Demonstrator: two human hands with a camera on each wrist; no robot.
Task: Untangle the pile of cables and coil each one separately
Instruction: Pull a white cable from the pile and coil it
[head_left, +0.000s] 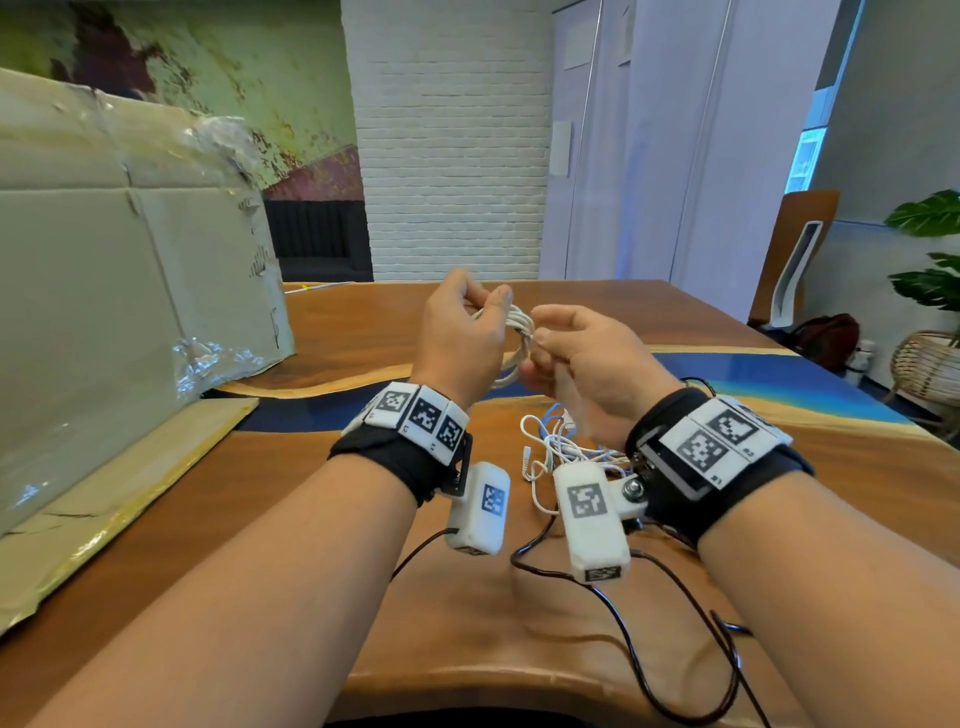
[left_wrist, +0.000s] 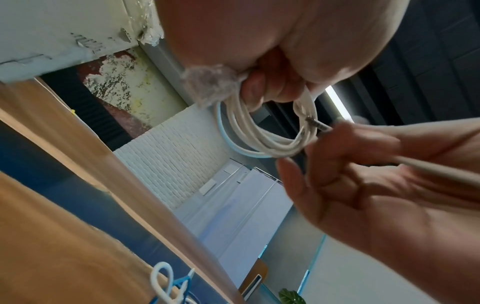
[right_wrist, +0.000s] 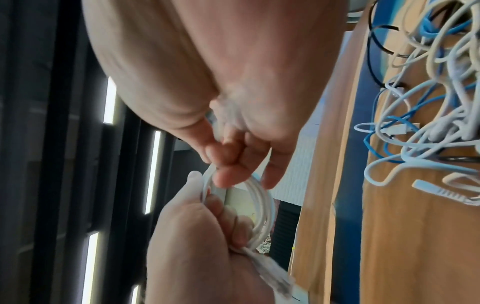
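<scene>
Head view: you are holding a white cable coil (head_left: 511, 340) in the air above the desk (head_left: 675, 322), between both hands. Your left hand (head_left: 460, 332) is keeping a closed grip on the coil's left side, fingers curled through the loops. Your right hand (head_left: 582, 358) is pinching the loops on the right side, thumb against fingertips. A tangled pile of white and blue cables (head_left: 563, 447) is lying on the desk just near of your right hand, partly hidden by the wrist. A large cardboard box (head_left: 119, 280) is standing at the left.
</scene>
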